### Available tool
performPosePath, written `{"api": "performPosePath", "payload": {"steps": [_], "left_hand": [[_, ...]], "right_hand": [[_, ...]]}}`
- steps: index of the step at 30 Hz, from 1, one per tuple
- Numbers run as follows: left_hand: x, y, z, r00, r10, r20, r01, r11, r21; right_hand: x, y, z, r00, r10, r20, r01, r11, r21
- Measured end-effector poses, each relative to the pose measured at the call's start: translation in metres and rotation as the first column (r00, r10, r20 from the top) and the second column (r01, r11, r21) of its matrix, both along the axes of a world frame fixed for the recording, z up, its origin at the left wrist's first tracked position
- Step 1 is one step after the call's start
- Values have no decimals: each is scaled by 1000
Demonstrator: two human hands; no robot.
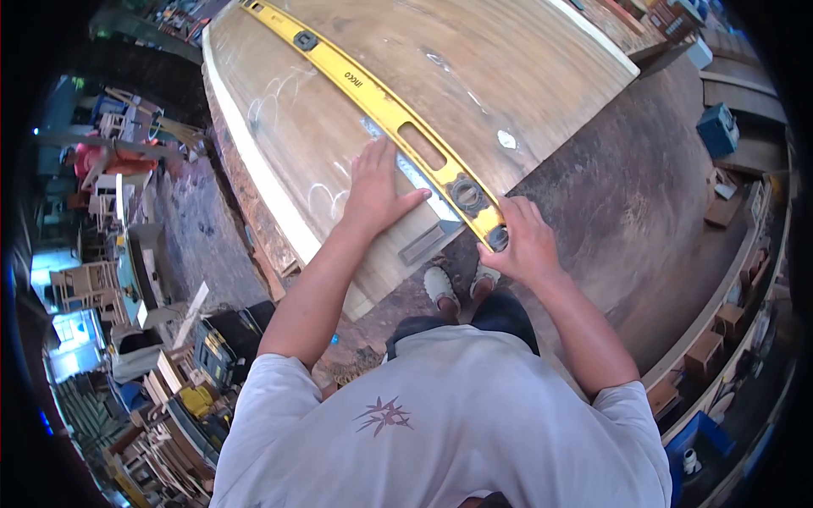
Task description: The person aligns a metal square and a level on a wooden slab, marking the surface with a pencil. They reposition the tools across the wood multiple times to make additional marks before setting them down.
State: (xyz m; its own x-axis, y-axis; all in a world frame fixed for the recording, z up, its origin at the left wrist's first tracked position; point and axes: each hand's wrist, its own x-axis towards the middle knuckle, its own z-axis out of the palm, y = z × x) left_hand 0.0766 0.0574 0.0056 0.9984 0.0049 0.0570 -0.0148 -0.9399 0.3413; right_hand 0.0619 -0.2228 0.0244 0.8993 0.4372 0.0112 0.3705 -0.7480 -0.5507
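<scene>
A long yellow spirit level (pixel 364 89) lies diagonally across a large wooden slab (pixel 474 42). My right hand (pixel 525 241) is closed round the level's near end, past the slab's edge. Flat on the slab, fingers spread, my left hand (pixel 377 190) presses beside a metal square (pixel 428 199). The blade of the square runs along the level's left side, partly under my left fingers, and its stock rests at the slab's near edge. White chalk-like marks show on the wood.
A black tool case (pixel 224 343) and stacked wood pieces (pixel 161 423) are at the lower left. A teal box (pixel 718 131) stands at the right, and a blue tray (pixel 699 444) at the lower right. A person in orange and pink (pixel 114 161) is at the far left.
</scene>
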Motion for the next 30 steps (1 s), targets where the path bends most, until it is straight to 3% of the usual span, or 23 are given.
{"api": "performPosePath", "payload": {"steps": [7, 17, 30], "left_hand": [[2, -2, 5, 999, -2, -45, 3, 1000, 23], [3, -1, 5, 997, 13, -80, -13, 1000, 8], [2, 2, -2, 995, 13, -102, -10, 1000, 28]], "right_hand": [[-4, -1, -6, 998, -58, -1, 58, 995, 87], [-8, 5, -6, 996, -85, -31, 87, 995, 57], [-20, 13, -24, 979, -160, 126, 145, 981, 126]]}}
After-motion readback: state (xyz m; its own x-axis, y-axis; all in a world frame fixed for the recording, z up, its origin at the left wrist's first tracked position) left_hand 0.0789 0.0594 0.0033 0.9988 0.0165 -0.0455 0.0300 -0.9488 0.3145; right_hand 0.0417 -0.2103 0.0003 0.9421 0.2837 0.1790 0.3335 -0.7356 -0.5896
